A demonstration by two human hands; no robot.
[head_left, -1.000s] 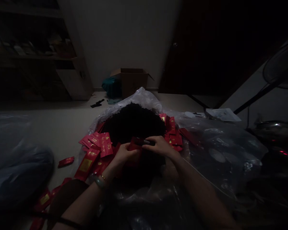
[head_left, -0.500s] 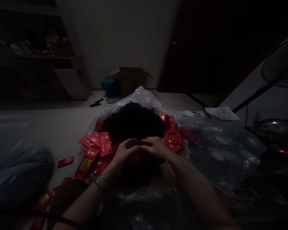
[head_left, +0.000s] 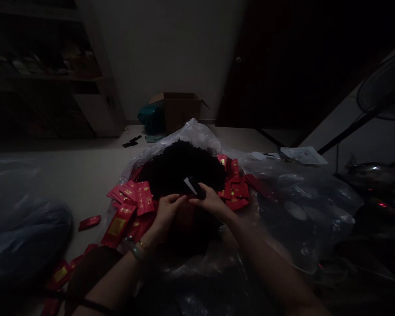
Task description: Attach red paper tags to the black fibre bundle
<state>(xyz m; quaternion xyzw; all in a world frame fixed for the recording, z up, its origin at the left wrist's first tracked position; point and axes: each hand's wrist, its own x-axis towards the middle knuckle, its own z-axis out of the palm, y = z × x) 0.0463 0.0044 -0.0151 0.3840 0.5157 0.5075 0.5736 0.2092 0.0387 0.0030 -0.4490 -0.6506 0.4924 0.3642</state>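
My right hand (head_left: 210, 202) is closed around a small black device (head_left: 197, 188), which looks like a hand-held bag sealer with a pale strip on its edge. That device is tilted up to the left. Close by, my left hand (head_left: 168, 210) pinches the top of a dim red packet (head_left: 186, 217) that hangs between the hands. My right fingertips come near the same top edge; whether they touch it I cannot tell. Behind the hands rises a heap of dark, shredded-looking material (head_left: 184, 164) in a clear plastic bag (head_left: 197, 129). Several red packets with gold print (head_left: 145, 197) lie at the heap's left side.
More red packets (head_left: 239, 188) lie right of the heap, and one packet (head_left: 89, 222) sits on the floor. Clear plastic (head_left: 296, 188) spreads to the right. An open cardboard box (head_left: 182, 109) and a teal bag (head_left: 151, 118) stand by the wall. A fan (head_left: 382, 92) is at right.
Both hands were pressing on the black device together. Now my left hand is off it, and my right hand has tipped it upward, showing its pale strip.
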